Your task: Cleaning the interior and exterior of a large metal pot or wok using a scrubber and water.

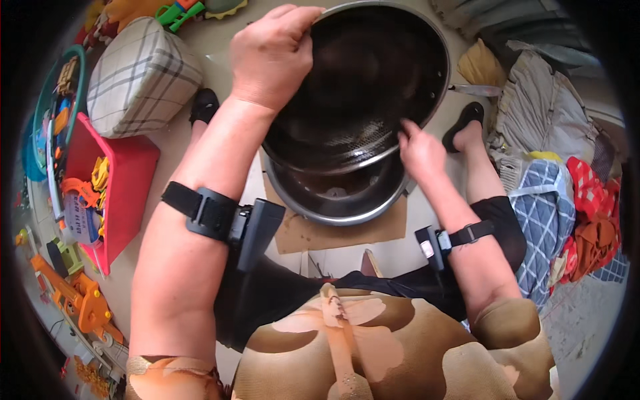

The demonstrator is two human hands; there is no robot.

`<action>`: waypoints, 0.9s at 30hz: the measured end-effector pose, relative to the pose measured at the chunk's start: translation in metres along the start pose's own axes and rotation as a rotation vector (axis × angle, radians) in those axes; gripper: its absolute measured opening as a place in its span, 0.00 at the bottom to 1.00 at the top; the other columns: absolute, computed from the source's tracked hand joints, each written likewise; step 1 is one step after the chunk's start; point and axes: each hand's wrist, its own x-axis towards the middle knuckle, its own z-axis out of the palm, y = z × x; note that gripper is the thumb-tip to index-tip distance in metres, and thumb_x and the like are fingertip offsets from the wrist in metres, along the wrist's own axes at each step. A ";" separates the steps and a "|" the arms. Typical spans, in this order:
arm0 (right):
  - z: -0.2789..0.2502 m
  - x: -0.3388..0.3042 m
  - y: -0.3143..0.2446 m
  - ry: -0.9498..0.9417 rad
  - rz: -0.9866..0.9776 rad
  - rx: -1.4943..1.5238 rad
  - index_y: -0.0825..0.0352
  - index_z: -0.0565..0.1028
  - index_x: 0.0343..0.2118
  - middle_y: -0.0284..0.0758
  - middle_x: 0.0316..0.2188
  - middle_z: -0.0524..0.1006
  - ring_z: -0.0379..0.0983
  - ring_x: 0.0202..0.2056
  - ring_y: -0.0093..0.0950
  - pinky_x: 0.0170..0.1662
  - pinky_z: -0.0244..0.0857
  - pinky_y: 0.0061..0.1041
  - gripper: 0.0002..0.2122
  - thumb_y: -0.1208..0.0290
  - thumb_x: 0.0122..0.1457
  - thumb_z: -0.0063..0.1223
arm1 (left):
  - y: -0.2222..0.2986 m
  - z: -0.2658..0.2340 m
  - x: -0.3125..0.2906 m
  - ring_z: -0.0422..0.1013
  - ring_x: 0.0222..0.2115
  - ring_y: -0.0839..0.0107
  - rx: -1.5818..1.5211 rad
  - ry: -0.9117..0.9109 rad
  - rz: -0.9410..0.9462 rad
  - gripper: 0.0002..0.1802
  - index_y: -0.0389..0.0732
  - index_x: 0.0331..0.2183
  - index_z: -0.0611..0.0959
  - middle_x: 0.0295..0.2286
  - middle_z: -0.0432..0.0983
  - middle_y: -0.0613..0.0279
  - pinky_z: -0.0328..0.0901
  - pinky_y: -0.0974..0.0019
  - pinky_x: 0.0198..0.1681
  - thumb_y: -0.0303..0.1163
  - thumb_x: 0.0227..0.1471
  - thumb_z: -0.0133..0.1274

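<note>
A large dark wok (373,73) is tilted up, its black inside showing and its lower part looking wet and shiny. Fingers of my left hand (277,57) are closed round its upper left rim. At the lower right rim is my right hand (423,153), fingers curled over the edge; their tips are partly lost against the dark metal. Under the wok stands a grey metal basin (320,212), mostly covered by it, with a little liquid showing inside. The basin rests on a piece of brown cardboard (373,235).
A red bin (127,193) with toys and a plaid fabric bundle (143,77) stand to the left. An orange toy (77,293) lies lower left. To the right are heaped clothes, including a blue checked cloth (543,220). My feet flank the basin.
</note>
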 end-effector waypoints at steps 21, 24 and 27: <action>0.023 -0.040 -0.077 -0.445 0.126 0.409 0.61 0.78 0.46 0.46 0.40 0.78 0.75 0.43 0.44 0.48 0.68 0.41 0.16 0.64 0.56 0.48 | 0.014 -0.003 0.005 0.74 0.27 0.55 -0.011 0.018 0.015 0.15 0.43 0.33 0.82 0.25 0.75 0.54 0.69 0.60 0.31 0.18 0.40 0.51; 0.013 -0.027 -0.140 -0.458 0.087 0.690 0.64 0.78 0.46 0.48 0.39 0.78 0.73 0.45 0.48 0.49 0.66 0.40 0.17 0.62 0.56 0.50 | 0.013 -0.003 0.002 0.74 0.27 0.54 -0.041 0.012 -0.006 0.15 0.42 0.33 0.83 0.25 0.76 0.53 0.69 0.60 0.31 0.17 0.41 0.50; 0.022 -0.031 -0.116 -0.522 0.006 0.726 0.63 0.77 0.47 0.49 0.39 0.78 0.74 0.45 0.46 0.48 0.67 0.39 0.17 0.63 0.57 0.50 | 0.006 -0.001 0.001 0.74 0.27 0.54 -0.042 0.026 0.008 0.14 0.42 0.33 0.83 0.25 0.76 0.53 0.69 0.60 0.31 0.17 0.42 0.50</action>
